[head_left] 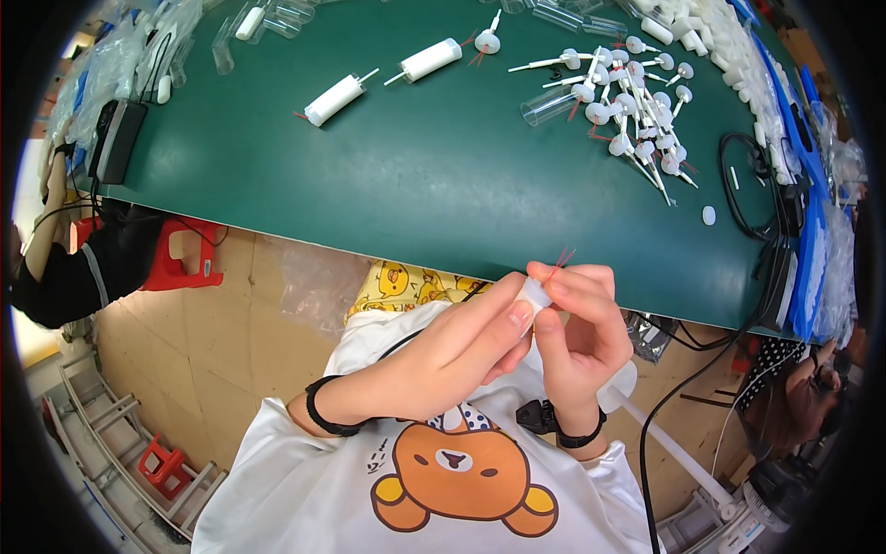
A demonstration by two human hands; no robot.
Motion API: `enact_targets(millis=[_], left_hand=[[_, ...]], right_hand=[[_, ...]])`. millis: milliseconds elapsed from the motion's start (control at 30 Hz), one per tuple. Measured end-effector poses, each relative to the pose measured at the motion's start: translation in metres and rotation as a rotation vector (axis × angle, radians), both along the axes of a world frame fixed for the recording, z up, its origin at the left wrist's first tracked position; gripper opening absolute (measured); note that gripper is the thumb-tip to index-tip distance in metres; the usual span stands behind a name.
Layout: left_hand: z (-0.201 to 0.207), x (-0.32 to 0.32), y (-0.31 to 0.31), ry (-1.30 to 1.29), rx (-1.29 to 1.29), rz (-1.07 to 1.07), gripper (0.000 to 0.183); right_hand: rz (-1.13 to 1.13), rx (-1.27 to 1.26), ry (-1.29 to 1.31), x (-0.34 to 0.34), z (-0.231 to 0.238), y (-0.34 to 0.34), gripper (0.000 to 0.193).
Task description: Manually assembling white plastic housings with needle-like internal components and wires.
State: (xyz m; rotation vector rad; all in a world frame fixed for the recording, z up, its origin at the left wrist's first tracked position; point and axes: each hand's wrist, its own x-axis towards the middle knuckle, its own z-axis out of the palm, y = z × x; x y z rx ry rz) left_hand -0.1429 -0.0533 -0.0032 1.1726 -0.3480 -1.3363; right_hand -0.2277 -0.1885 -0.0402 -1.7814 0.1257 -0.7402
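Just off the near edge of the green table, both hands meet on a white cylinder (535,294) with thin red wires sticking out of its far end. My left hand (466,337) wraps round its body, thumb lying along it, and hides most of it. The fingertips of my right hand (583,323) pinch the end by the wires. Farther off, two finished-looking white cylinders in clear sleeves, a left one (335,100) and a right one (430,61), lie on their sides with thin white rods sticking out.
A heap of white rods with round caps and red wires (637,111) lies at the right on the table (415,175), beside a clear tube (546,108). White cylinders (711,42) pile up along the far right edge. Black cables (738,185) coil there. Other people sit at both sides.
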Motion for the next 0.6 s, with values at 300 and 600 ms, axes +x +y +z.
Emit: enact_targets(millis=[300,600], left_hand=[[-0.007,-0.007,0.000,-0.131,-0.071,0.083,0.019],[-0.018,-0.006,-0.003,-0.148,-0.219,0.151,0.026]], right_hand=[[-0.046,-0.296,0.059,-0.003,0.011,0.002,0.029],[0.170,-0.255,0.018,-0.005,0.007,-0.007,0.026]])
